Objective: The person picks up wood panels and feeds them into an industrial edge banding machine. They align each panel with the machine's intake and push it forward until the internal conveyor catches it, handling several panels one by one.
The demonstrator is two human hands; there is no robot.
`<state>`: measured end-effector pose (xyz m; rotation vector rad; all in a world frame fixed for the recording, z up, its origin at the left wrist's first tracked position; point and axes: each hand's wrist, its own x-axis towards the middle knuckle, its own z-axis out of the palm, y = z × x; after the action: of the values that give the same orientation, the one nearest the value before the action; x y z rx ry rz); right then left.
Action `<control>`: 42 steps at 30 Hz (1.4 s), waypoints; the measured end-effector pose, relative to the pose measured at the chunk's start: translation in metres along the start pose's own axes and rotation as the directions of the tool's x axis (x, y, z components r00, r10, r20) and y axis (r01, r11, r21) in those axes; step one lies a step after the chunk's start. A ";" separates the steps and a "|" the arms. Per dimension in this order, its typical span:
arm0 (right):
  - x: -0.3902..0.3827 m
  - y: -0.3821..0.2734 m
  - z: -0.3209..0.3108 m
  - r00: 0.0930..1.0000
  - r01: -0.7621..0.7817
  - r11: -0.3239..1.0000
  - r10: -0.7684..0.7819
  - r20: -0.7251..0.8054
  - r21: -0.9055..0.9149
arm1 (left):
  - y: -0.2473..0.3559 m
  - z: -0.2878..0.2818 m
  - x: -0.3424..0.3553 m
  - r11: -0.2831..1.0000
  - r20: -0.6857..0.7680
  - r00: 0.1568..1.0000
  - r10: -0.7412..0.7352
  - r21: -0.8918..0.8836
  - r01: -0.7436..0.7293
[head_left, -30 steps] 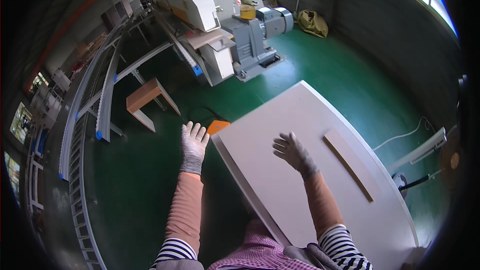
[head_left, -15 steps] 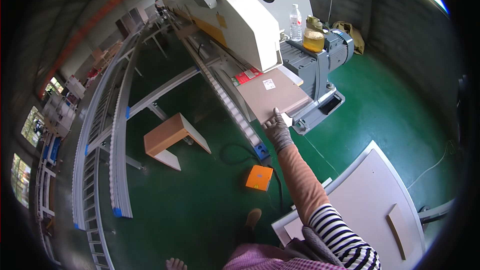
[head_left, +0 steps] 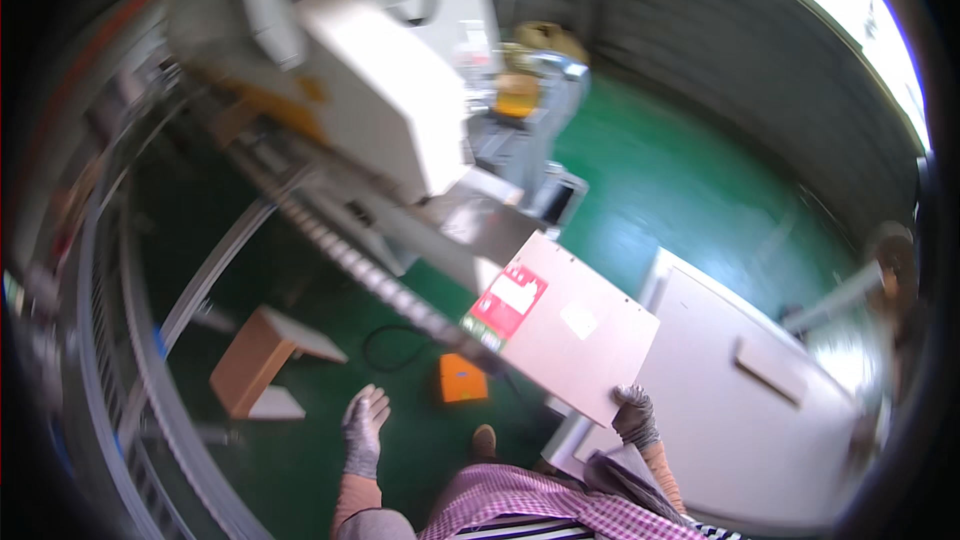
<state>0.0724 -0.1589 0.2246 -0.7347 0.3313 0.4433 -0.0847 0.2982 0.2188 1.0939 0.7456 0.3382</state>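
Observation:
My right hand [head_left: 636,416], in a grey glove, grips the near right corner of a flat pinkish-beige panel [head_left: 560,360], thumb on top. A red and white label [head_left: 508,302] lies on the panel's left end, and a small white sticker [head_left: 579,320] near its middle. The panel reaches out past the end of the large machine [head_left: 390,90], over the corner of a pale table. Whether its far end still rests on anything is unclear. My left hand [head_left: 366,430], also gloved, hangs over the green floor at the left, fingers stretched out and holding nothing.
A pale table [head_left: 720,420] with a narrow strip [head_left: 770,372] on it stands at the right. On the floor lie an orange box [head_left: 462,378] and a bent three-sided panel piece [head_left: 255,360]. Roller rails [head_left: 345,270] run along the machine; a jar [head_left: 517,95] sits on its motor.
My right hand has drawn the panel off the machine's end, towards me and to the right. My left hand has risen further into view. The whole view has swung right.

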 end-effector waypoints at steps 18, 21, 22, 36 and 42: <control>-0.230 -0.029 -0.373 0.921 -0.065 0.967 -0.036 -0.388 -0.246 | -0.152 0.052 -0.018 0.802 0.030 0.823 -0.567 0.249 0.543; -0.228 -0.049 -0.408 0.696 -0.471 0.759 0.005 -0.718 -0.451 | -0.153 0.052 -0.009 0.807 0.011 0.836 -0.549 0.268 0.526; -0.226 -0.052 -0.414 0.531 -0.677 0.603 0.004 -0.848 -0.421 | -0.150 0.049 -0.004 0.810 0.001 0.841 -0.541 0.268 0.521; -0.071 0.013 -0.379 0.776 -0.152 0.511 -0.468 -0.422 -0.846 | 0.017 0.019 0.160 0.911 -0.021 0.999 -0.025 -0.412 0.014; 0.002 -0.005 -0.136 0.911 -0.109 0.826 -0.140 -0.389 -0.553 | 0.130 -0.020 0.227 0.857 -0.181 0.975 0.125 -0.476 -0.199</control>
<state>0.0579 -0.2573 0.1315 -1.4290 0.6069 0.3657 0.0771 0.5025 0.2440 0.6485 0.6450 0.7188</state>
